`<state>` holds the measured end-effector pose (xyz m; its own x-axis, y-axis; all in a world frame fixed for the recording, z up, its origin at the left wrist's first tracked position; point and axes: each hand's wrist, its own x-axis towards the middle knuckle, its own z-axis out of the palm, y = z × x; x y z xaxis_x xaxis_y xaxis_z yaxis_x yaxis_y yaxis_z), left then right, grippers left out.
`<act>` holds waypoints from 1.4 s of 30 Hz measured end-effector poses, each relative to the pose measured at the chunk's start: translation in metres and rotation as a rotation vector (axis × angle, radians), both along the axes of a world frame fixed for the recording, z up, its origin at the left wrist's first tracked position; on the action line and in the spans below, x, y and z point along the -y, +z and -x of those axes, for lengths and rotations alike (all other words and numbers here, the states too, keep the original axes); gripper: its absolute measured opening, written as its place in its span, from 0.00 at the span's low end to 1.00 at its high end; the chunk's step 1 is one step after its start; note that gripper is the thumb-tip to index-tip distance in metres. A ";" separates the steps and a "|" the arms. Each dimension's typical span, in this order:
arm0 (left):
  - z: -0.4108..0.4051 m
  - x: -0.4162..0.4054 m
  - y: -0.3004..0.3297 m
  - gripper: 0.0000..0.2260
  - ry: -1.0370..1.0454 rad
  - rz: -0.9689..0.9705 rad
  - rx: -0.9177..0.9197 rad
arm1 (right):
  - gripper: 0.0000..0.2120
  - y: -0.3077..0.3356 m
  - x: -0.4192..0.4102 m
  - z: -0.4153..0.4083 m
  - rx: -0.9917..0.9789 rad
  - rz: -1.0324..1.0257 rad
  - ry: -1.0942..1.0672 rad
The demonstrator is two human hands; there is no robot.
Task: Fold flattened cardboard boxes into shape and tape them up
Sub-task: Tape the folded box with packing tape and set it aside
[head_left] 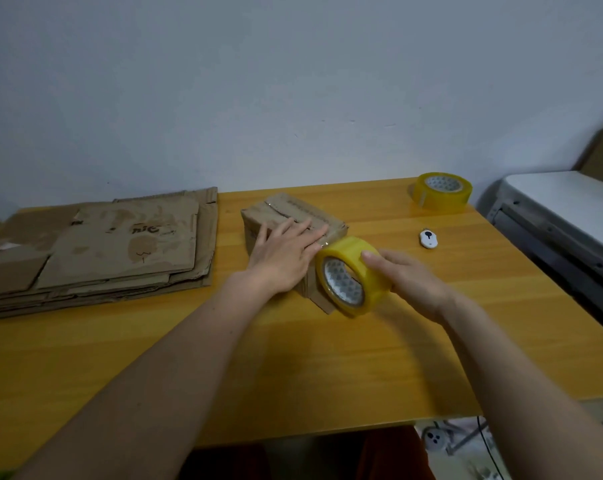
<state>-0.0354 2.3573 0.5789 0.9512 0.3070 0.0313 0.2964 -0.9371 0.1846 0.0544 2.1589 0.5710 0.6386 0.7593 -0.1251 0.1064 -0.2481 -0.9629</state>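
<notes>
Stack of flattened brown cardboard boxes (95,247) lies far left on the yellow wooden table (293,368). Folded-up small brown cardboard box (289,211) sits mid-table; left hand (286,254) presses flat on its top, fingers straight, slightly spread. Right hand (411,282) grips yellow tape roll (350,278) against the box's near-right corner. Small white cutter (428,239) and second yellow tape roll (442,190) lie right, apart.

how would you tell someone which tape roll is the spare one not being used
Start at the yellow wooden table and look to its far right corner by the wall. The spare tape roll lies flat there, alone beyond the small white cutter, while the other roll is gripped on edge against the box.
</notes>
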 end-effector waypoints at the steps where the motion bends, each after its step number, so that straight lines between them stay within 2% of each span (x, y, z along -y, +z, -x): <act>1: -0.001 -0.004 -0.001 0.19 -0.006 0.006 0.005 | 0.20 0.001 -0.004 0.002 -0.004 0.010 0.010; 3: -0.003 -0.011 0.000 0.19 -0.008 0.004 -0.009 | 0.19 0.005 -0.011 0.006 -0.014 0.067 0.031; 7: -0.008 -0.025 0.004 0.19 -0.012 0.083 -0.045 | 0.26 0.008 -0.019 0.014 -0.052 0.179 0.018; 10: -0.015 -0.023 0.002 0.19 0.044 0.143 0.036 | 0.32 0.006 -0.021 0.022 -0.074 0.167 -0.015; 13: -0.024 -0.004 -0.004 0.24 0.142 0.161 0.176 | 0.28 0.005 -0.018 0.018 -0.103 0.156 -0.004; 16: -0.027 0.008 -0.014 0.33 0.170 0.172 0.244 | 0.26 0.005 -0.010 0.002 -0.107 0.182 -0.052; 19: -0.029 0.005 -0.018 0.36 0.165 0.215 0.287 | 0.20 -0.005 -0.009 -0.030 -0.020 0.165 -0.291; 22: -0.030 0.001 -0.021 0.37 0.160 0.224 0.298 | 0.14 -0.024 -0.013 -0.073 0.273 0.376 -0.531; 24: -0.032 0.000 -0.022 0.37 0.150 0.229 0.316 | 0.17 -0.033 -0.014 -0.094 0.370 0.508 -0.578; 27: -0.033 -0.006 -0.022 0.36 0.106 0.281 0.344 | 0.23 -0.046 -0.014 -0.120 0.381 0.616 -0.594; 31: -0.040 -0.016 -0.019 0.34 0.040 0.315 0.348 | 0.20 -0.063 -0.024 -0.138 0.460 0.711 -0.606; 35: -0.051 -0.024 -0.018 0.34 0.003 0.313 0.342 | 0.11 -0.071 -0.046 -0.143 0.552 0.572 -0.661; 38: -0.058 -0.029 -0.018 0.34 -0.025 0.310 0.319 | 0.03 -0.069 -0.064 -0.146 0.436 0.453 -0.706; 42: -0.061 -0.030 -0.017 0.34 -0.044 0.325 0.319 | 0.12 -0.061 -0.076 -0.140 0.162 0.199 -0.739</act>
